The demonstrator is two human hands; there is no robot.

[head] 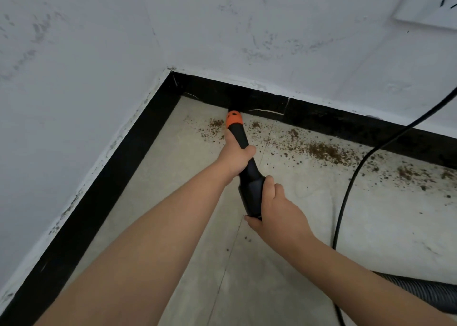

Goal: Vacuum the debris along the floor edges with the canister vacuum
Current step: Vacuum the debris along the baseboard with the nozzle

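— What's in your hands?

— A black vacuum nozzle (248, 174) with an orange tip (234, 119). My left hand (236, 155) grips its narrow neck; my right hand (277, 210) is wrapped round the thicker base.

— Where is the tip?

— Down at the black skirting (321, 120), near the corner of the white walls (99, 41). Brown debris (324, 151) lies scattered along that edge on the tile floor (284, 264).

— And to the right?

— A black cord (351, 184) crosses the floor, and a ribbed hose (425, 291) shows at the frame's edge.

Head view, looking steeply down, close to floor corner (181, 98).
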